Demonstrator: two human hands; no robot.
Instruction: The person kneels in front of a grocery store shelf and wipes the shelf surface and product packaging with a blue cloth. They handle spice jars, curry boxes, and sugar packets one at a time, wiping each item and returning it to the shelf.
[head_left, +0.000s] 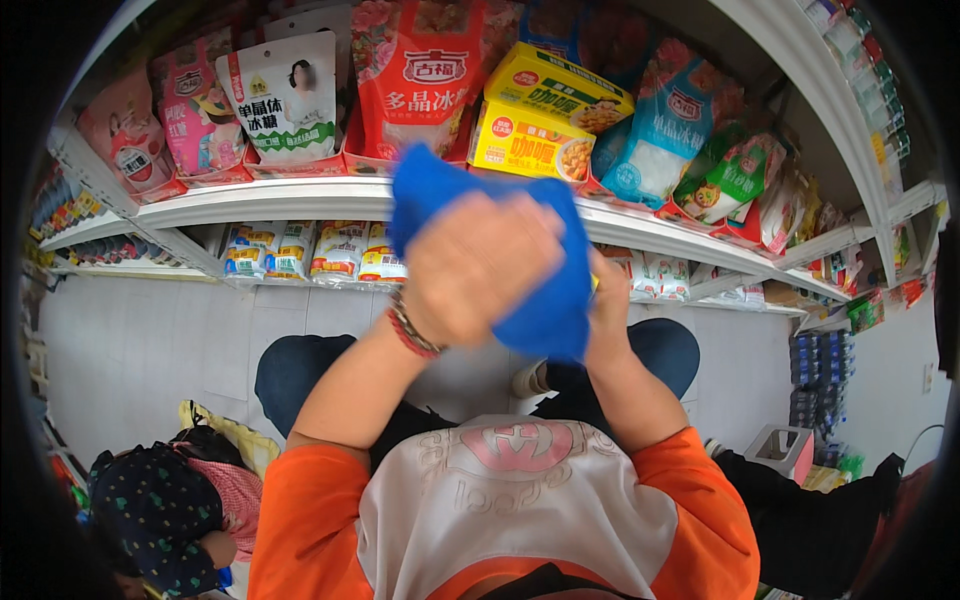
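My left hand (476, 266), blurred by motion, lies over a blue cloth (551, 307) and grips it in front of the shelf. A beaded bracelet (411, 326) circles that wrist. On the cloth's right side, my right hand (609, 311) is closed around something largely covered by the cloth; only a sliver of yellow shows by the fingers. Just beyond the cloth, two yellow curry boxes (529, 142) are stacked on the white shelf (292, 202). A red bag of rock sugar (412, 82) stands left of them, and a blue sugar bag (652, 127) leans at their right.
More bags, including a white pouch (289, 97) and a green one (739, 180), line the shelf. Packaged goods (341, 251) fill the lower shelf. A person in a dark patterned garment (157, 510) is at lower left. Bottle packs (817, 375) stand at right, near an open-topped box (780, 450).
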